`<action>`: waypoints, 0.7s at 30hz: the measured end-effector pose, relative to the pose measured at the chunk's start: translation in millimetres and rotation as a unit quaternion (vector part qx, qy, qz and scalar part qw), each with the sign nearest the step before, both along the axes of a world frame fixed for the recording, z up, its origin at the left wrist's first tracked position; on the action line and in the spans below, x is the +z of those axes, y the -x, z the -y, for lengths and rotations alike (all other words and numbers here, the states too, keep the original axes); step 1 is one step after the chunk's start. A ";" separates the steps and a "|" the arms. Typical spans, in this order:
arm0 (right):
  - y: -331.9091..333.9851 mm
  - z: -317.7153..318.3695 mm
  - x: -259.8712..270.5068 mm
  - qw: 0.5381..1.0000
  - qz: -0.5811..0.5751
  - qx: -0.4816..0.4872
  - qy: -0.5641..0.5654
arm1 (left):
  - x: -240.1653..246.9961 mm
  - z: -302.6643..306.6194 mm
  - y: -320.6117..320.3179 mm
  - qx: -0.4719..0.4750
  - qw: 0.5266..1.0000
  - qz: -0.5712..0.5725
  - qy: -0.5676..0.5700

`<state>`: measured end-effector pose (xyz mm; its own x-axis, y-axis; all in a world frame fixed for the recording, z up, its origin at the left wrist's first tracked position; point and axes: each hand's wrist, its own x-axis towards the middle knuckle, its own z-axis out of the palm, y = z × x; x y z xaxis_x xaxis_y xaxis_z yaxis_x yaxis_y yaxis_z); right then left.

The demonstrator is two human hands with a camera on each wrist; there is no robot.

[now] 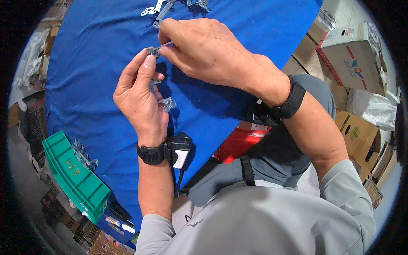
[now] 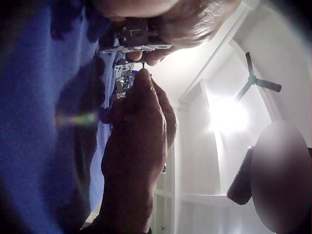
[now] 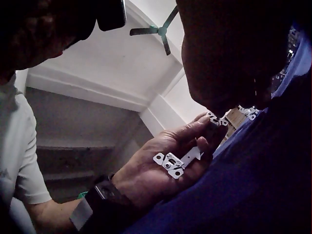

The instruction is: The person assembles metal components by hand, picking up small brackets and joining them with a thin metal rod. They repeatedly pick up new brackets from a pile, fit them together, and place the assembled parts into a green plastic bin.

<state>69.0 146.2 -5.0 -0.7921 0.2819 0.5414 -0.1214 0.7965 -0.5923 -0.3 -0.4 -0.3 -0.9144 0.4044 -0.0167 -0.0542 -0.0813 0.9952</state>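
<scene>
In the head view the left hand pinches a small metal part between thumb and forefinger. A second metal piece lies against its palm; the right wrist view shows this piece as a flat bracket with holes, held by the left hand. The right hand pinches a thin, pin-like item at the small part, its fingertips close beside the left ones. In the left wrist view the right hand is below the metal pieces.
Metal brackets lie on the blue cloth beyond the hands. A green divided tray with small brass-coloured pieces stands at the lower left, more metal parts beside it. Cardboard boxes stand at the right.
</scene>
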 end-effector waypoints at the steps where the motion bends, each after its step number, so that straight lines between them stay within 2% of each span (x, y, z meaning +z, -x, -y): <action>1: 0.3 -0.5 0.3 1.000 0.006 0.002 -0.003 | 0.7 -0.1 0.0 0.000 1.000 -0.001 0.004; 3: -0.4 -1.1 2.3 1.000 0.013 0.004 -0.006 | 0.5 0.0 -0.1 -0.001 1.000 -0.001 0.008; 5: -2.0 -1.5 6.4 0.995 0.091 -0.006 -0.028 | -0.5 0.2 0.2 -0.007 1.000 -0.002 -0.002; 11: 2.5 -0.3 -2.6 1.000 -0.006 -0.004 0.003 | -1.2 -0.2 0.5 -0.003 1.000 -0.008 0.001; 12: 1.6 -0.3 0.1 1.000 -0.006 -0.004 0.003 | 0.0 0.1 0.2 -0.003 1.000 -0.008 0.001; 14: -1.1 -0.7 6.3 0.998 0.063 -0.010 -0.014 | 2.5 0.7 -0.7 0.001 1.000 0.013 0.002; 21: 0.4 0.0 2.4 1.000 0.021 0.001 0.002 | -0.4 -0.2 0.4 -0.002 1.000 -0.005 0.000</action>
